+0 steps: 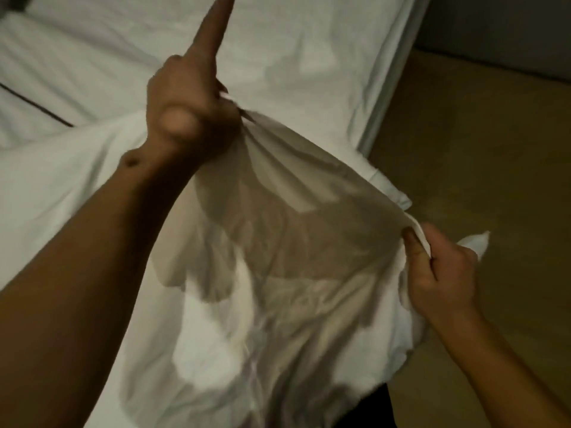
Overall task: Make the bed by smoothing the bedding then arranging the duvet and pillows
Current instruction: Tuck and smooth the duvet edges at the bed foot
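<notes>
I hold a white duvet cover [296, 230] stretched between both hands above the bed. My left hand [185, 109] grips a bunched edge of it at upper centre, with the index finger sticking straight up. My right hand [438, 270] pinches the other end of the same edge at the right, lower and closer to me. The fabric sags between the hands and hangs down in folds toward me. Under it lies the bed's white sheet [293, 57], wrinkled. A white pillow or folded bedding [46, 72] lies at the far left, with a dark line along its edge.
The side of the mattress [389, 88] runs diagonally down the right of the bed. A yellowish floor [479, 149] fills the right side, and a dark wall base [509, 35] stands at the top right. The light is dim.
</notes>
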Tool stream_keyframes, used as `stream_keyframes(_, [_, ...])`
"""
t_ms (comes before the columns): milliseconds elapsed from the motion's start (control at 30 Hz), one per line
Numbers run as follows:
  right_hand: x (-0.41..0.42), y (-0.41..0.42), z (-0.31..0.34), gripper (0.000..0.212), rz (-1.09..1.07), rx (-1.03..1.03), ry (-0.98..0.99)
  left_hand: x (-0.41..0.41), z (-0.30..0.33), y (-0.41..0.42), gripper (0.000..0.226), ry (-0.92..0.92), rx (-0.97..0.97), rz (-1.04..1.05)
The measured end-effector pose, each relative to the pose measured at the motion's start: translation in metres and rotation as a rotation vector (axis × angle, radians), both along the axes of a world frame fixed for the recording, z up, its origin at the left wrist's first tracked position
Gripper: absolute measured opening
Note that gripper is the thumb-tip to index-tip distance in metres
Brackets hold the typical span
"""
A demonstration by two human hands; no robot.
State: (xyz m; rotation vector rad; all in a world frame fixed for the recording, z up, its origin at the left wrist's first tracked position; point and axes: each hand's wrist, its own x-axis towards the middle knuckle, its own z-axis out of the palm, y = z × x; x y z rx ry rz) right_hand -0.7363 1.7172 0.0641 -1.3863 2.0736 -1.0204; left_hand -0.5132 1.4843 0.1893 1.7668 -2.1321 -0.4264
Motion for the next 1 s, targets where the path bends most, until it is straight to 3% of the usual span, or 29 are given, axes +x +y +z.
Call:
stream_keyframes(100, [-0.048, -0.032, -0.016, 0.035, -0.09, 0.117, 0.088, -0.058, -0.025, -0.043, 0.095, -0.092, -0.013, -0.102])
stream_keyframes(167, [-0.072, -0.055, -0.051, 0.033, -0.085, 0.244, 0.148, -0.08, -0.066, -0.071, 0.096, -0.146, 0.111, -0.149])
stream_keyframes(233, [-0.08, -0.075, -0.096, 0.045, -0.013, 0.443, 0.163, -0.088, -0.109, -0.08, 0.098, -0.234, 0.243, -0.211])
stream_keyframes(300, [-0.08, -0.083, -0.131, 0.062, 0.009, 0.523, 0.143, -0.093, -0.142, -0.068, 0.095, -0.326, 0.213, -0.271])
stream_keyframes(400, [-0.069, -0.075, -0.151, 0.068, 0.045, 0.46, 0.187, -0.084, -0.173, -0.023, 0.088, -0.33, 0.116, -0.305])
stream_keyframes(533, [-0.06, -0.054, -0.155, 0.068, 0.137, 0.542, 0.126, -0.054, -0.208, 0.048, 0.087, -0.36, 0.247, -0.282])
stream_keyframes(767, [-0.036, -0.052, -0.151, 0.07, 0.363, 0.63, 0.048, -0.027, -0.234, 0.134, 0.073, -0.307, 0.485, -0.16])
stream_keyframes(900, [0.002, -0.045, -0.131, 0.072, 0.43, 0.644, 0.014, 0.0, -0.228, 0.178, 0.069, -0.282, 0.611, 0.135])
stream_keyframes(1000, [0.041, -0.027, -0.113, 0.07, 0.533, 0.679, 0.016, 0.044, -0.218, 0.243, 0.071, -0.265, 0.84, 0.313])
